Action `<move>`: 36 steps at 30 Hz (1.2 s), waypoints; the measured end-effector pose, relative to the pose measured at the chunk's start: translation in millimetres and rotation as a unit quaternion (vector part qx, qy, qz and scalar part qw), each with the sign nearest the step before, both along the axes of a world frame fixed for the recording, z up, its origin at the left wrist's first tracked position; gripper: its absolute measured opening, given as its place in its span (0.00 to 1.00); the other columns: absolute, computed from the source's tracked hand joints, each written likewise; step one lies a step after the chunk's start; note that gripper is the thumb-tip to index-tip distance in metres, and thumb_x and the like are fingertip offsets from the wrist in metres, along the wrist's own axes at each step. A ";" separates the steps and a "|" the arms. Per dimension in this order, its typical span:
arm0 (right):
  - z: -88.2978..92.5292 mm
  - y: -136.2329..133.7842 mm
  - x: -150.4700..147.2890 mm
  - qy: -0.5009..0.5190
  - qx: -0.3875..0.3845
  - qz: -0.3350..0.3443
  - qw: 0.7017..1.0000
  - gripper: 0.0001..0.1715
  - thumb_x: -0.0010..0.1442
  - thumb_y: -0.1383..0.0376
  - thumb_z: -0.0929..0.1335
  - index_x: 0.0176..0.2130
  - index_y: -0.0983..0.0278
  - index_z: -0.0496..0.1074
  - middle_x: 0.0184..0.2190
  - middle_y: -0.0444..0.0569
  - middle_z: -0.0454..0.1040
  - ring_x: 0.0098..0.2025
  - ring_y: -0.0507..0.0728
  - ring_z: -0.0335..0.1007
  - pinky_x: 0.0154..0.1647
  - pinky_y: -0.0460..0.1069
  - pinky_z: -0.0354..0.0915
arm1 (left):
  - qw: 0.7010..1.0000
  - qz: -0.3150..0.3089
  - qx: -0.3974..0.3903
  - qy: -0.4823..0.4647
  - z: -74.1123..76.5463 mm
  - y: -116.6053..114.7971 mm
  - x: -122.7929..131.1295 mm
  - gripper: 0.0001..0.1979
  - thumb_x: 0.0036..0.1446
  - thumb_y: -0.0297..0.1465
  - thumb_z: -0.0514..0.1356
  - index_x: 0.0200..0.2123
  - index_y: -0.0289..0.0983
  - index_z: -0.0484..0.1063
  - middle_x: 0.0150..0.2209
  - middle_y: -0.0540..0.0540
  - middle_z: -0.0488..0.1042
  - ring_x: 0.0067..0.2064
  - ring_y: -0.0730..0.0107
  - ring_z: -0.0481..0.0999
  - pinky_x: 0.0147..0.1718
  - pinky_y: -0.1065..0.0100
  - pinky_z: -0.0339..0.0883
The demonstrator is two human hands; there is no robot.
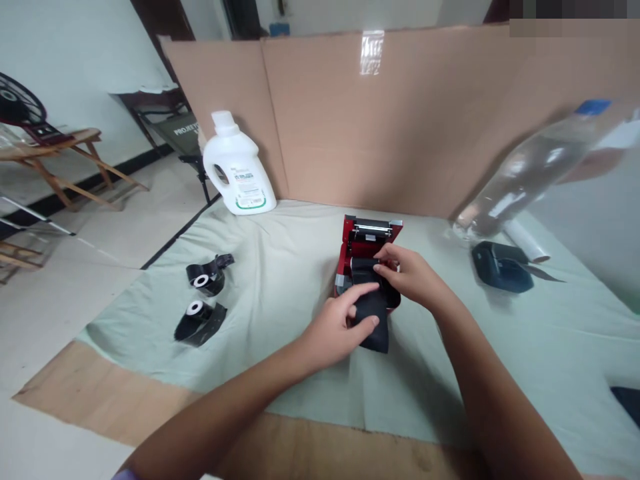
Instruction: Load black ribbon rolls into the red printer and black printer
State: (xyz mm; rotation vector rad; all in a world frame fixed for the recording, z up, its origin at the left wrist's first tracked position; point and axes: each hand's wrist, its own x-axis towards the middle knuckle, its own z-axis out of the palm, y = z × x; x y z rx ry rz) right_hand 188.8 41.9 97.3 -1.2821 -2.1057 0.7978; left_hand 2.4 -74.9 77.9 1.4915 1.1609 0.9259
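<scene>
A small red receipt printer (345, 257) stands on the cloth with its lid raised. A roll of black paper (361, 265) sits in its bay, and a wide black strip (376, 337) hangs from it over the front. My right hand (407, 272) pinches the roll's right end between thumb and fingers. Below it, my left hand (337, 327) rests against the strip, index finger and thumb spread apart across it. Part of the roll and of the printer's right side is hidden behind my hands.
Two partly unwound black paper rolls, one farther back (203, 281) and one nearer (195, 310), lie at left. A white jug (240, 170) stands by the cardboard wall (350, 127). On the right are a leaning clear bottle (525, 170), a dark device (503, 267) and a white tube (527, 241).
</scene>
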 end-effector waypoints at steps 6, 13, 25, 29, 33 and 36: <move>-5.3 0.8 -4.5 -0.058 -0.002 -0.017 0.998 0.05 0.61 0.66 0.67 0.40 0.60 0.70 0.34 0.47 0.79 0.33 0.57 0.71 0.36 0.51 0.61 | 0.998 -0.048 0.016 -0.049 -33.6 -8.4 6.4 0.16 0.65 0.33 0.60 0.52 0.35 0.77 0.22 0.50 0.76 0.22 0.75 0.72 0.26 0.74 0.64; -6.1 5.3 -7.6 -0.105 -0.005 -0.031 0.994 0.08 0.64 0.68 0.66 0.44 0.61 0.71 0.41 0.50 0.81 0.42 0.59 0.75 0.41 0.51 0.64 | 0.994 -0.036 0.071 -0.076 -62.9 -2.2 9.6 0.14 0.66 0.35 0.59 0.47 0.32 0.79 0.22 0.47 0.78 0.19 0.76 0.70 0.22 0.76 0.61; 2.7 5.8 -27.0 -0.275 0.017 -0.077 0.958 0.14 0.61 0.64 0.67 0.42 0.57 0.82 0.42 0.49 0.83 0.43 0.63 0.78 0.36 0.52 0.62 | 0.981 -0.023 0.153 -0.121 -71.6 7.0 15.9 0.14 0.68 0.35 0.59 0.45 0.31 0.79 0.24 0.45 0.80 0.23 0.73 0.78 0.24 0.76 0.66; -1.0 10.6 -20.5 -0.221 0.010 -0.064 0.973 0.16 0.63 0.64 0.67 0.46 0.57 0.82 0.45 0.48 0.84 0.45 0.63 0.78 0.41 0.52 0.66 | 0.978 -0.028 0.171 -0.120 -67.8 5.4 14.6 0.13 0.68 0.33 0.58 0.46 0.31 0.79 0.26 0.43 0.82 0.26 0.72 0.80 0.27 0.74 0.70; -1.8 13.1 -12.4 -0.169 -0.028 -0.021 0.985 0.16 0.63 0.64 0.68 0.48 0.57 0.82 0.47 0.45 0.83 0.47 0.61 0.79 0.47 0.52 0.69 | 0.977 -0.037 0.178 -0.110 -61.9 2.8 14.3 0.14 0.69 0.32 0.57 0.49 0.32 0.80 0.31 0.41 0.84 0.31 0.69 0.83 0.35 0.71 0.75; 0.5 10.2 -12.2 -0.189 -0.024 -0.003 0.982 0.16 0.64 0.65 0.68 0.48 0.57 0.82 0.48 0.46 0.83 0.47 0.61 0.79 0.47 0.53 0.69 | 0.977 -0.043 0.176 -0.111 -59.0 1.6 15.7 0.16 0.70 0.34 0.56 0.50 0.31 0.80 0.32 0.40 0.84 0.30 0.69 0.83 0.32 0.71 0.75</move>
